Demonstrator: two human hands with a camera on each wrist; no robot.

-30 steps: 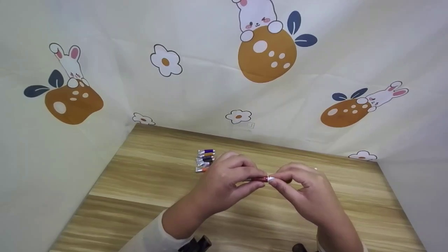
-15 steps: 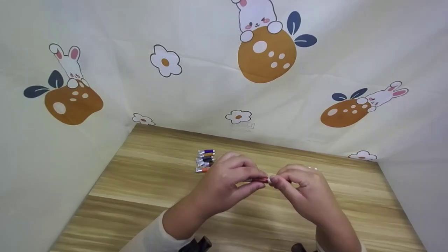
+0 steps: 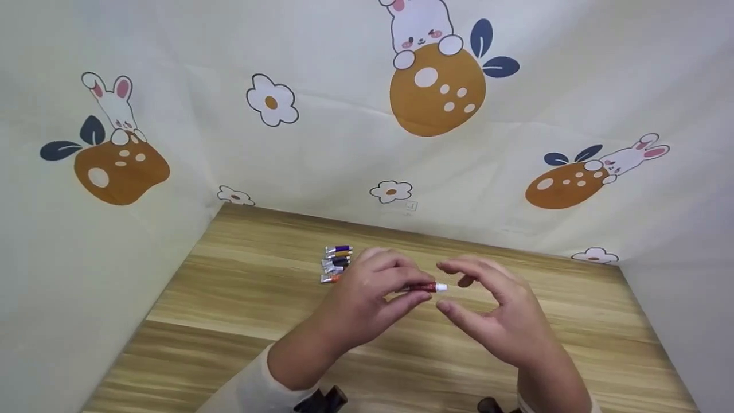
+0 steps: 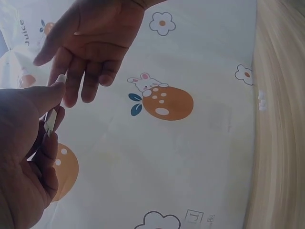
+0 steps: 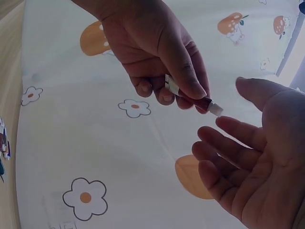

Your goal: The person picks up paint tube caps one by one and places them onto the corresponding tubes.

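Observation:
Between thumb and fingers, my left hand pinches a small red paint tube. The tube lies level, and its white cap sticks out toward the right. Beside the cap, my right hand has thumb and fingers spread apart and holds nothing. In the right wrist view, the tube's silver-white end shows behind the left thumb, while the cap is near the right fingertips. The left wrist view shows the cap above the left thumb; most of the tube is hidden by the fingers.
Several paint tubes, purple, ochre, dark and orange among them, lie in a column on the wooden table beyond the left hand. Small white pieces lie on the table in the left wrist view. Printed cloth encloses the table.
My right hand has let go of the white cap and spread its fingers, baring the cap. The left hand still pinches the red tube, now slightly higher in view.

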